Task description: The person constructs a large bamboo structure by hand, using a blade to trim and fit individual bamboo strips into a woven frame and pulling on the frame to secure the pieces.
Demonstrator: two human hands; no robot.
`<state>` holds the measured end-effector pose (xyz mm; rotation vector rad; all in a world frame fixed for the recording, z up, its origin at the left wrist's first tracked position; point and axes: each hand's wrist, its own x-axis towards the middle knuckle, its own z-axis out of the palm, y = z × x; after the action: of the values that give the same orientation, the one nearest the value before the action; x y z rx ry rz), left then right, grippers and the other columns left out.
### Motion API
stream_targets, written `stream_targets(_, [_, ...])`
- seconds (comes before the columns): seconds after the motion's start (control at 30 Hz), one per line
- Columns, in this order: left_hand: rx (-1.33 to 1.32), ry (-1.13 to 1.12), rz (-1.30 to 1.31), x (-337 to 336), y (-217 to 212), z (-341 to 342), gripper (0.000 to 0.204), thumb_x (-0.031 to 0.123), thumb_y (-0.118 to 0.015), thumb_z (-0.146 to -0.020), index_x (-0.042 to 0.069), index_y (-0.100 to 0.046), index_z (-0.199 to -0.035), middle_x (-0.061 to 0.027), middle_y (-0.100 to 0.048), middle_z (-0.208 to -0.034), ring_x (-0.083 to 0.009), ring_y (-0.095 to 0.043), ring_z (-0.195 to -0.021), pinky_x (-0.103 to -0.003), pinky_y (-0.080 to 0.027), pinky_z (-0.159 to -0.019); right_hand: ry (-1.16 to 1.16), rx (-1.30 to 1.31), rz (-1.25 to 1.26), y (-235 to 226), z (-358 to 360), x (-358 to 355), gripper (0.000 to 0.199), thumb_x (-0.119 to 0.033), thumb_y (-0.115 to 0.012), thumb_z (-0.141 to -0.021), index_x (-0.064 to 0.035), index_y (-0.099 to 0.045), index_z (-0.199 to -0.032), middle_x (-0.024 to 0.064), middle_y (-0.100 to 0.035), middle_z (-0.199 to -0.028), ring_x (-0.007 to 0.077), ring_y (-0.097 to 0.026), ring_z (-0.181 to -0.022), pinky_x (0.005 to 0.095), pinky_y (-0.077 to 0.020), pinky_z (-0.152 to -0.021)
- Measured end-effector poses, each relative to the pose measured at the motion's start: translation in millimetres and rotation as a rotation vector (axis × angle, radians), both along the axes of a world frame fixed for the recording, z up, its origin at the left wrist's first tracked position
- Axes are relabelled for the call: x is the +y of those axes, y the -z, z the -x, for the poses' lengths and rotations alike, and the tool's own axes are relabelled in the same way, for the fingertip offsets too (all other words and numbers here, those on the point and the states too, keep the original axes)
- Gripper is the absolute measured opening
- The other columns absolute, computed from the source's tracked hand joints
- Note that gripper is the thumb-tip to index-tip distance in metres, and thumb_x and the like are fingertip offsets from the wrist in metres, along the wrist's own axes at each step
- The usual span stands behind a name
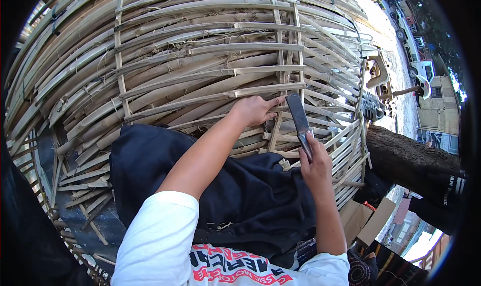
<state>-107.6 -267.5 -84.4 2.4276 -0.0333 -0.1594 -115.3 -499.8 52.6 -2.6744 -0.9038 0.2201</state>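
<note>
A person in a white sleeve is leaning over a large woven bamboo structure (190, 60), a domed lattice of long split strips, pale tan and fibrous, with thin frayed threads curling off their edges. The strips are running in sweeping arcs from left to right, and a few narrower upright slats (285, 45) are crossing them near the middle, bound into the weave.

The left hand (255, 110) is pressing down on the lattice, fingers curled over one flat horizontal strip just where it is meeting the upright slats, so it is gripping the bamboo itself. The right hand (315, 163) is closing around the handle of a blade (299, 118), a flat, dull grey piece of metal with a squared end. The blade is pointing away from the person, its tip lying against the slats just beside the left fingers.

A dark navy cloth (240, 185), soft and creased, is lying draped over the near part of the weave, under both forearms. To the right, beyond the edge of the structure, a rough brown tree trunk (406, 158) is slanting across, and flattened cardboard pieces (366, 218) are lying below it near the ground.
</note>
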Motion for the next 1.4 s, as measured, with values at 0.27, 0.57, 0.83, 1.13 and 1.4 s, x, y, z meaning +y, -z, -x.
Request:
stream_targets(0.27, [-0.006,0.010,0.037,-0.6,10.9,-1.7,0.066,0.048,-0.051,-0.097,0.052,-0.013,-0.151,-0.0202,-0.068,-0.082,-0.0400,-0.069,-0.077,-0.052,-0.058,-0.070,-0.007,0.001,0.137,-18.8,7.0,20.1,0.044,-0.013,-0.066,-0.088,-0.0104,-0.055,-0.131,0.0194,-0.064,-0.097,0.0413,-0.065,-0.087,0.0483,-0.0516,-0.073])
stream_targets(0.57, [0.034,0.008,0.114,1.8,7.2,-0.7,0.066,0.048,-0.054,-0.096,0.056,-0.015,-0.149,-0.0197,-0.068,-0.090,-0.0378,-0.069,-0.084,-0.051,-0.057,-0.072,0.086,0.108,0.123,-31.2,5.7,33.4,0.040,-0.010,-0.064,-0.090,-0.0051,-0.053,-0.129,0.0232,-0.066,-0.112,0.0439,-0.064,-0.101,0.0461,-0.0500,-0.086])
stream_targets(0.83, [0.065,0.032,0.124,-1.1,0.5,-1.0,0.067,0.045,-0.057,-0.095,0.052,-0.019,-0.150,-0.0161,-0.070,-0.100,-0.0330,-0.070,-0.091,-0.047,-0.057,-0.080,0.009,0.035,0.157,-22.2,8.8,15.0,0.040,-0.010,-0.063,-0.091,-0.0041,-0.051,-0.129,0.0227,-0.067,-0.107,0.0401,-0.067,-0.091,0.0434,-0.0517,-0.080])
stream_targets(1.13, [0.079,0.037,0.119,1.5,-4.0,-1.7,0.065,0.046,-0.055,-0.096,0.052,-0.020,-0.150,-0.0174,-0.070,-0.098,-0.0340,-0.070,-0.090,-0.048,-0.057,-0.080,-0.077,-0.033,0.080,-8.6,10.8,12.9,0.047,-0.008,-0.063,-0.090,-0.0091,-0.049,-0.135,0.0211,-0.063,-0.102,0.0433,-0.064,-0.091,0.0499,-0.0507,-0.076])
stream_targets(1.4, [0.091,0.016,0.109,0.2,-6.4,0.4,0.062,0.048,-0.054,-0.096,0.051,-0.023,-0.150,-0.0163,-0.071,-0.098,-0.0348,-0.070,-0.088,-0.048,-0.057,-0.080,-0.010,-0.006,0.237,-9.0,12.8,11.8,0.050,-0.010,-0.064,-0.090,-0.0103,-0.049,-0.137,0.0209,-0.062,-0.105,0.0433,-0.065,-0.089,0.0491,-0.0519,-0.073])
